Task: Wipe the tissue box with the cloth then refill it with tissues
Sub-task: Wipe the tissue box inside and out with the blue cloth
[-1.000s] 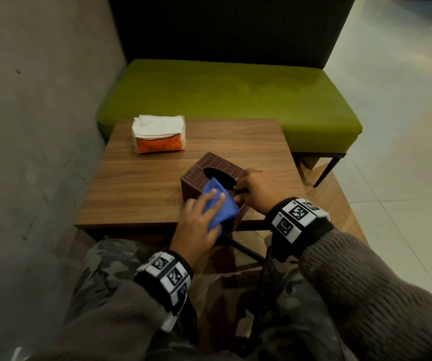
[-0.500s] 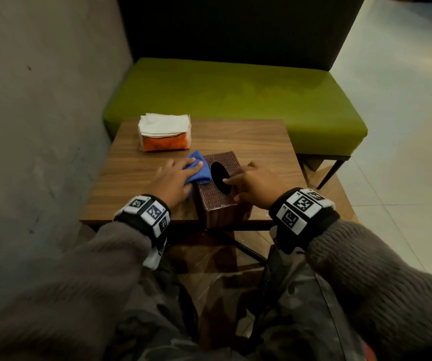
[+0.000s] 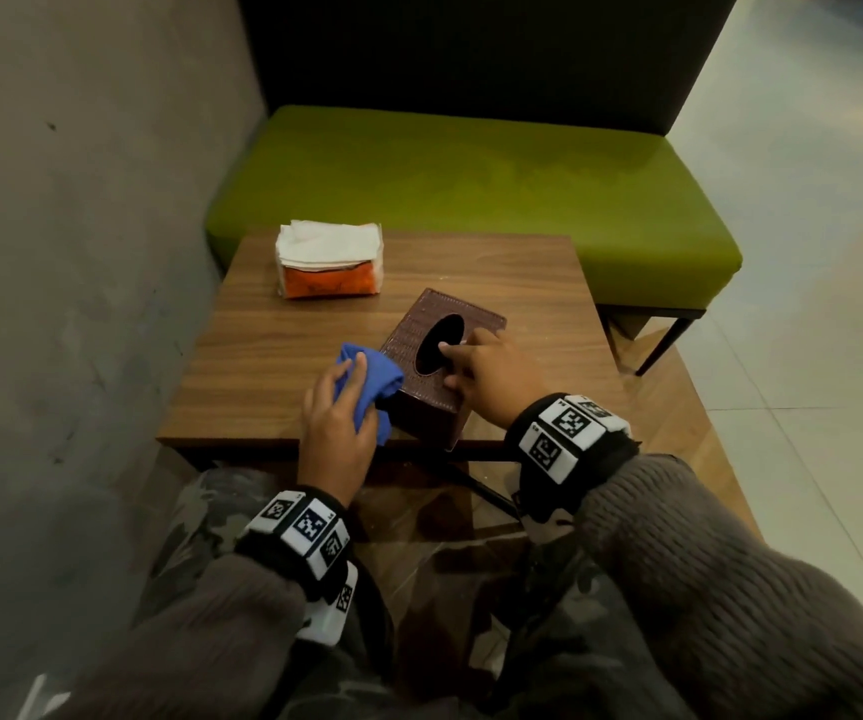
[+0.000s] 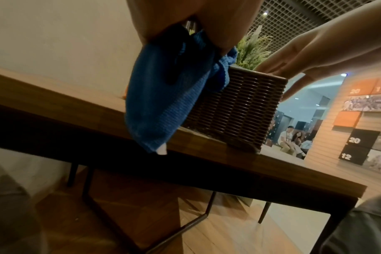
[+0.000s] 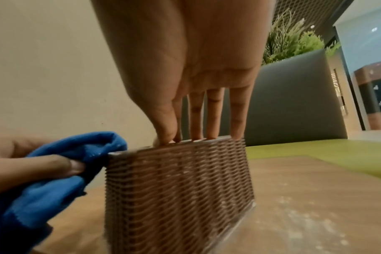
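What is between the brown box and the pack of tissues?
Only bare wooden table, seen from the head view, between the brown woven tissue box and the orange tissue pack.

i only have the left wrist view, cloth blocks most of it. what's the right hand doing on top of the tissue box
Observer: The right hand steadies the woven tissue box from above, fingertips at the rim of its oval opening.
Operator: is the refill anywhere near
Observer: Yes, a tissue pack with an orange wrapper sits at the table's far left corner, apart from the box.
Operator: where's the cloth touching
Observer: The left hand grips the blue cloth against the box's left side.
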